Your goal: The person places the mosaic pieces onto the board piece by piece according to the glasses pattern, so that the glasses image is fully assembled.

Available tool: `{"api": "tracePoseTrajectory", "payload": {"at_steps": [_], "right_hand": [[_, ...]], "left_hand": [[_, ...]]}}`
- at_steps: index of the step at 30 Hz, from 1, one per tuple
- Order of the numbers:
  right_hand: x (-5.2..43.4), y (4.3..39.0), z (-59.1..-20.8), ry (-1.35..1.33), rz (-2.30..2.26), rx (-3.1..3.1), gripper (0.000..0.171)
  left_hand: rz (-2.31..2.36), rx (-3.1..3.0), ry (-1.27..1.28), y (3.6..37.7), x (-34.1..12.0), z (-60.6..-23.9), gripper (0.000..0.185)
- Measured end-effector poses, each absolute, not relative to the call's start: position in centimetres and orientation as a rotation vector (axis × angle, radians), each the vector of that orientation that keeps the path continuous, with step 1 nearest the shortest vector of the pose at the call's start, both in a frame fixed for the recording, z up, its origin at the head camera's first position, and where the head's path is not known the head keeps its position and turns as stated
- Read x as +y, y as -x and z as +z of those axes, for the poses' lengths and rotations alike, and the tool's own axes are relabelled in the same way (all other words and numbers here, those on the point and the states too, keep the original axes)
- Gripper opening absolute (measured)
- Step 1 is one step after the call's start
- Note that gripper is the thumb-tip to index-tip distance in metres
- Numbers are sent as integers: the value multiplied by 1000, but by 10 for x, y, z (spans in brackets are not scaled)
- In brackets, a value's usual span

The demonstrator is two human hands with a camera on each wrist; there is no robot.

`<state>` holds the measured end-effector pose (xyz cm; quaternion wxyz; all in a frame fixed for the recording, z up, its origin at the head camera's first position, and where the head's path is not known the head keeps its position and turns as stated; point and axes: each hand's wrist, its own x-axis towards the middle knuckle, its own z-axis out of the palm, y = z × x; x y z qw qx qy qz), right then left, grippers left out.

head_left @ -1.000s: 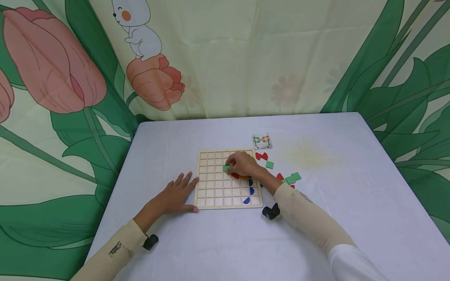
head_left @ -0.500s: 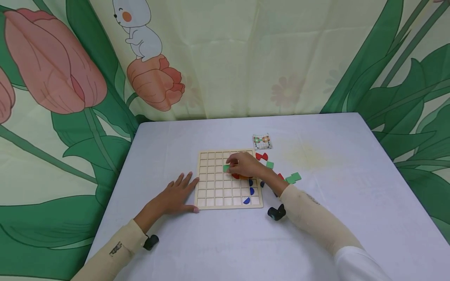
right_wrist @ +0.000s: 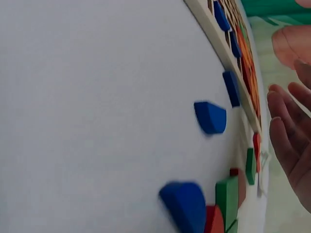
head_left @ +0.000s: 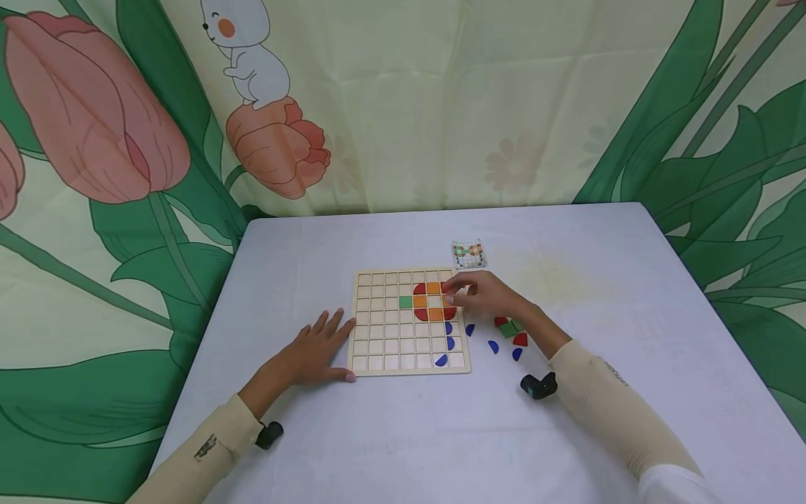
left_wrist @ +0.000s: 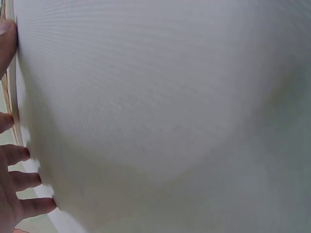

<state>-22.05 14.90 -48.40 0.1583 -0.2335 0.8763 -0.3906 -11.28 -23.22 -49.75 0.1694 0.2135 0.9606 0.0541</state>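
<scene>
While the left hand (head_left: 313, 350) lies flat on the counter (head_left: 403, 434), fingers straight and spread, its fingertips touch the left edge of the wooden grid board (head_left: 378, 329) at frame centre. Holds nothing. Right hand (head_left: 485, 295) sits at the board's upper right edge, fingers loosely curled, tips close together over the right-hand cells; cannot tell whether a piece is pinched between them. Right wrist view shows its fingers (right_wrist: 286, 131) fairly relaxed at the right edge of frame.

On the board: a green square (head_left: 406, 302) in a cell left of a ring of red and orange pieces (head_left: 427, 302). Three blue pieces (head_left: 448, 342) run down the board's lower right columns.

Off the board, lower right of the hand: loose blue pieces (head_left: 493, 346) and a small heap of red and green pieces (head_left: 511, 329) on the counter. Pattern card (head_left: 469, 254) lies above the board's upper right corner, well apart from the left hand.
</scene>
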Motion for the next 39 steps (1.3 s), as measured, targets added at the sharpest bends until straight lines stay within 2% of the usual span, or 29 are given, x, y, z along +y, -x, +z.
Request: {"api": "tracePoseTrajectory", "payload": {"at_steps": [12,18,28,39], "right_hand": [[200,228,-492,379,-1070,2542,38],[208,232,-498,389,-978,2650,34],[201,232,-497,360,-852,2690,40],[200,228,-495,430,-890,2636,32]], "left_hand": [[152,2712,-616,114,-233,-498,109],[141,2717,-609,114,-233,-497,109],[158,2719,-605,113,-233,-497,110],[149,2709,-594,115,-232,-496,110]]}}
